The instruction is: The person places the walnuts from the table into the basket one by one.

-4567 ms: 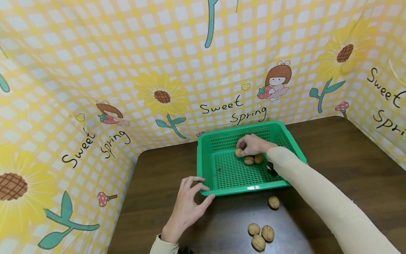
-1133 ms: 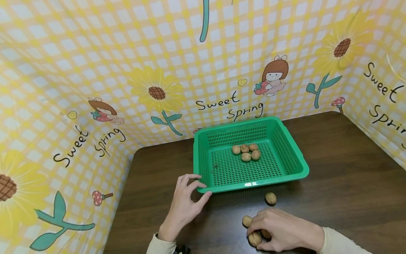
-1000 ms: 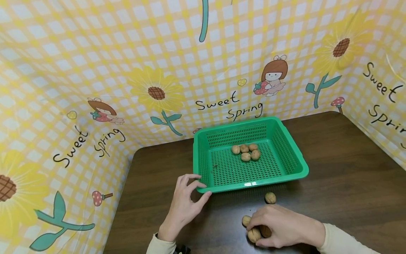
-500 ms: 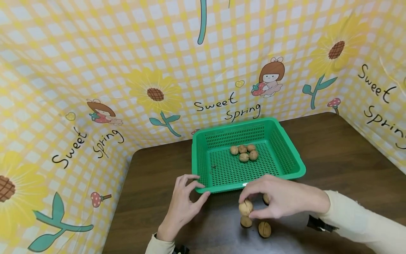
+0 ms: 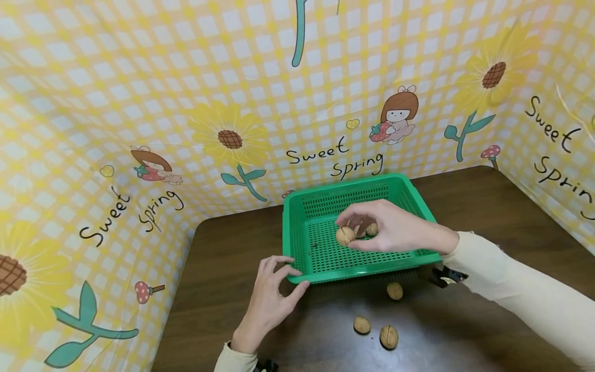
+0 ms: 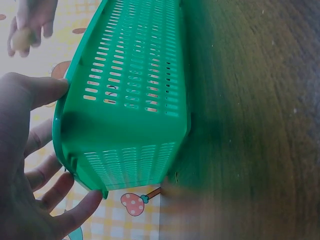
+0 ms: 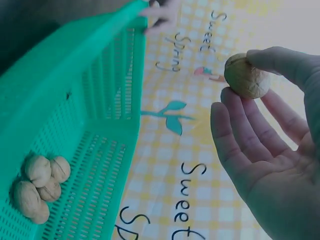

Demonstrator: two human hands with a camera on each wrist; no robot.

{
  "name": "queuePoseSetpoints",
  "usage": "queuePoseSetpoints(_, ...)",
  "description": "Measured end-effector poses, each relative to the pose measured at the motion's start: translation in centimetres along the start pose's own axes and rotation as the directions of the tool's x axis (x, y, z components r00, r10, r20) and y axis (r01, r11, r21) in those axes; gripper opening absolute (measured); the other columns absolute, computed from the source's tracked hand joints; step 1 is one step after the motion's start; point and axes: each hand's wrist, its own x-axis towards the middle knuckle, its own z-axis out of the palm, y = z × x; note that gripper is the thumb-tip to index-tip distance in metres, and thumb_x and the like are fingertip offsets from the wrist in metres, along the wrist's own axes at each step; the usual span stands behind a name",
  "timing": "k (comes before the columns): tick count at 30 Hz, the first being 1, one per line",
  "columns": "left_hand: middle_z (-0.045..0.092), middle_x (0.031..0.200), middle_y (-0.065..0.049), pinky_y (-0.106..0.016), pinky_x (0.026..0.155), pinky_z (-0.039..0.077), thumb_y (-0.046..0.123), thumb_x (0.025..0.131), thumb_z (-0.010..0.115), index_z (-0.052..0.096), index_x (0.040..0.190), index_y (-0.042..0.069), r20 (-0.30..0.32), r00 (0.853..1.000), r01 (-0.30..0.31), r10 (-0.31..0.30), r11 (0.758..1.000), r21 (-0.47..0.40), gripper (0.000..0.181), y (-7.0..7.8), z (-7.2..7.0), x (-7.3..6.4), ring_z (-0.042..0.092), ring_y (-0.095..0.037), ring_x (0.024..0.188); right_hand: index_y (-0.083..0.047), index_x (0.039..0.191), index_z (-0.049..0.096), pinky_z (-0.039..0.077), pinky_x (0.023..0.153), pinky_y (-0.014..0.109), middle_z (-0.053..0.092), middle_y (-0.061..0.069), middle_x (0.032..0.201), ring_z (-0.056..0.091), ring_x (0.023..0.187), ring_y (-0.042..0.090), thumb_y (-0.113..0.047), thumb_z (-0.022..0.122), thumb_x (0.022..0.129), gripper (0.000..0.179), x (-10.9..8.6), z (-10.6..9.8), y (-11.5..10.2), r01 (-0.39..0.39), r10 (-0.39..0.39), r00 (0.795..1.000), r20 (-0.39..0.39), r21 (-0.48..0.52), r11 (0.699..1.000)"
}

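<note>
While aloft, walnut (image 7: 244,81) between fingertips (image 7: 231,102).

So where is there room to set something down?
Bare tabletop lies left of the basket, bordered by the patterned cloth and left hand, and right of it, up to the right sleeve. The basket floor's left is bare but for a dark speck. Crowded: in front, three loose walnuts; inside, clustered walnuts.

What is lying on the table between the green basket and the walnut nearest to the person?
One walnut lies between the green basket and the nearest walnut; another walnut lies off to the left. The head view shows this.
</note>
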Motion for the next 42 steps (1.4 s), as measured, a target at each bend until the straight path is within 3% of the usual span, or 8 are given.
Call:
queuePoseSetpoints(8,0.064,0.135,-0.001,-0.062,0.107,0.047,0.033,0.091,0.086,0.076,0.097,0.028,0.002,1.0,0.002,-0.002,1.0,0.001,0.013,0.0,-0.1,0.0,0.049,-0.028,0.133,-0.012,0.125,0.072,0.062,0.094,0.046,0.077,0.0,0.113,0.074,0.101,0.014,-0.018,0.081,0.095,0.032,3.5,-0.5,2.7,-0.166,0.166,0.986,0.027,0.009,0.986)
queuePoseSetpoints(17,0.063,0.135,0.0,-0.062,0.107,0.047,0.034,0.092,0.085,0.076,0.098,0.028,0.01,1.0,0.007,-0.007,1.0,0.005,0.012,-0.1,-0.1,-0.1,0.048,-0.028,0.133,-0.011,0.126,0.075,0.06,0.093,0.046,0.078,0.007,0.118,0.074,0.106,0.021,-0.019,0.08,0.096,0.032,5.4,0.2,7.7,-0.342,0.349,0.933,0.082,-0.095,0.935)
queuePoseSetpoints(24,0.063,0.135,0.0,-0.061,0.106,0.048,0.034,0.092,0.085,0.076,0.097,0.028,0.008,1.0,0.006,-0.006,1.0,0.01,0.012,-0.1,-0.1,-0.1,0.048,-0.028,0.133,-0.008,0.121,0.076,0.06,0.092,0.044,0.077,0.006,0.113,0.072,0.103,0.02,-0.018,0.079,0.096,0.027,6.4,0.8,10.6,-0.378,0.398,0.904,0.157,-0.145,0.914)
queuePoseSetpoints(34,0.063,0.135,0.004,-0.062,0.106,0.048,0.034,0.092,0.085,0.076,0.097,0.03,0.012,1.0,0.015,-0.015,1.0,0.007,0.011,-0.1,0.0,-0.1,0.048,-0.027,0.134,-0.008,0.12,0.077,0.06,0.091,0.041,0.076,0.007,0.112,0.071,0.102,0.02,-0.013,0.079,0.096,0.025,6.9,2.2,12.0,-0.397,0.442,0.871,0.213,-0.224,0.89)
queuePoseSetpoints(37,0.063,0.135,0.003,-0.062,0.107,0.047,0.034,0.092,0.086,0.076,0.097,0.03,0.009,1.0,0.018,-0.018,1.0,0.005,0.012,0.0,0.0,-0.1,0.048,-0.028,0.134,-0.009,0.118,0.077,0.061,0.09,0.041,0.077,0.005,0.11,0.071,0.101,0.019,-0.014,0.081,0.095,0.023,7.0,2.6,12.1,-0.393,0.444,0.872,0.207,-0.248,0.886)
queuePoseSetpoints(40,0.063,0.135,0.003,-0.063,0.107,0.047,0.034,0.092,0.085,0.076,0.097,0.03,0.006,1.0,0.018,-0.019,1.0,0.005,0.012,-0.1,0.0,-0.1,0.048,-0.028,0.134,-0.011,0.114,0.077,0.059,0.084,0.037,0.076,0.001,0.101,0.068,0.089,0.014,-0.014,0.081,0.096,0.019,6.9,2.9,12.2,-0.389,0.444,0.873,0.201,-0.263,0.883)
queuePoseSetpoints(42,0.063,0.135,0.003,-0.062,0.106,0.047,0.033,0.092,0.085,0.076,0.097,0.03,0.007,1.0,0.019,-0.019,1.0,0.004,0.011,-0.1,0.1,-0.2,0.048,-0.028,0.134,-0.01,0.105,0.074,0.05,0.07,0.032,0.066,-0.003,0.084,0.057,0.072,0.012,-0.012,0.078,0.098,0.008,6.7,3.2,12.3,-0.397,0.451,0.866,0.217,-0.252,0.883)
